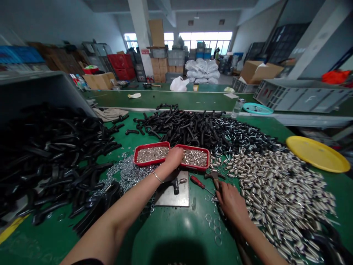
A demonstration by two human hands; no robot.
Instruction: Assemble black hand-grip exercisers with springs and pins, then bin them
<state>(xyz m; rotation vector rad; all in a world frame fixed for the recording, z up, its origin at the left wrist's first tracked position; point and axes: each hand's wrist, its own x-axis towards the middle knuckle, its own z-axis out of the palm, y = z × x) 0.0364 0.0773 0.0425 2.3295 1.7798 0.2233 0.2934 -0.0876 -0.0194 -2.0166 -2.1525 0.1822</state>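
Note:
My left hand (174, 158) reaches over the inner ends of two red trays, fingers bent together at the edge of the right tray (207, 166), which holds small metal pins. Whatever is between the fingertips is hidden. The left tray (135, 160) contains tiny metal parts. Below that arm, a black handle-like part (175, 187) and a spring (183, 180) lie on a steel plate (172, 200). My right hand (232, 201) is closed around the wooden handle of a hammer (215, 176), close to its head. A red screwdriver (197, 182) lies beside the hammer.
Black curved parts (190, 127) are heaped behind the trays and in a grey bin (62, 82) at left. Metal cylinders (278, 187) cover the right side, near a yellow lid (317, 154). Loose rings (215, 222) lie in front. A green conveyor (154, 101) runs behind.

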